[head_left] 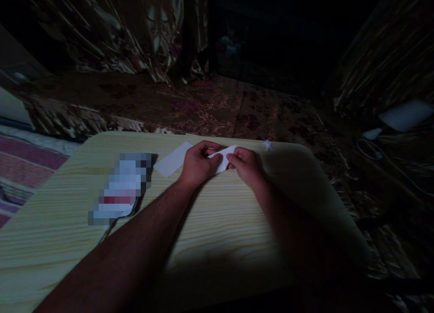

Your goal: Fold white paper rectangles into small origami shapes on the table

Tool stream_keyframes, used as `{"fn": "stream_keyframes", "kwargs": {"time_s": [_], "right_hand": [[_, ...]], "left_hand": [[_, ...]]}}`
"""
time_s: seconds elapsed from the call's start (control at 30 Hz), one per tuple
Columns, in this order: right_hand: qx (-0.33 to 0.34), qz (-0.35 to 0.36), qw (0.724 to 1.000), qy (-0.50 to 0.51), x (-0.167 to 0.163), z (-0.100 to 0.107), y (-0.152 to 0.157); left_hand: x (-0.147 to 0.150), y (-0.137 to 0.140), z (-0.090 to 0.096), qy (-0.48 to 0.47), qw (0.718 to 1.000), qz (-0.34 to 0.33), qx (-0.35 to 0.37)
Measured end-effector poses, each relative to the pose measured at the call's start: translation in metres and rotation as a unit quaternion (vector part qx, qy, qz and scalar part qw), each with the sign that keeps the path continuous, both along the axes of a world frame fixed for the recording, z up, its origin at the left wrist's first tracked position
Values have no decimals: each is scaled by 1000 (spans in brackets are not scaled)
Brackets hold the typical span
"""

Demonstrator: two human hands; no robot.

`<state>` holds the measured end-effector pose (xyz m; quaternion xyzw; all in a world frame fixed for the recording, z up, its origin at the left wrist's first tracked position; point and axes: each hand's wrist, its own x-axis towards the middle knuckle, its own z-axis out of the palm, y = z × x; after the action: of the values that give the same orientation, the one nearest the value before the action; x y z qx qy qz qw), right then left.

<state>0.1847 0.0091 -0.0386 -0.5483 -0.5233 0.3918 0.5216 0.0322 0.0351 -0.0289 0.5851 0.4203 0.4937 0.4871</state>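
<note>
Over the far half of a light wood-grain table point(217, 222), both hands grip one small folded piece of white paper point(222, 165). My left hand point(199, 161) pinches its left part, thumb lying on top. At the paper's right end, my right hand point(244, 163) closes thumb and fingers on the edge. The fingers beneath the paper are partly hidden. Just left of my left hand lies a flat white paper strip point(173, 159). A small white star-shaped paper piece point(268, 144) rests near the table's far edge, to the right of my right hand.
A blurred-out phone-like device point(124, 182) with a cable lies on the table's left side. Beyond the far edge is a surface with dark patterned cloth point(217, 103), with curtains behind. A white object point(407, 115) and a cord point(369, 149) are at the right.
</note>
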Motion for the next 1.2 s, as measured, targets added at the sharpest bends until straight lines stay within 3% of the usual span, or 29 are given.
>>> {"fn": "stream_keyframes", "kwargs": {"time_s": [0.57, 0.9, 1.2], "right_hand": [[3, 5, 1000, 2, 0, -2, -1], [13, 26, 1000, -2, 3, -2, -1], [-5, 42, 999, -8, -2, 1, 0]], "left_hand": [[0, -2, 3, -43, 997, -17, -54], [-4, 4, 0, 31, 998, -45, -14], [-3, 5, -3, -12, 1000, -22, -15]]}}
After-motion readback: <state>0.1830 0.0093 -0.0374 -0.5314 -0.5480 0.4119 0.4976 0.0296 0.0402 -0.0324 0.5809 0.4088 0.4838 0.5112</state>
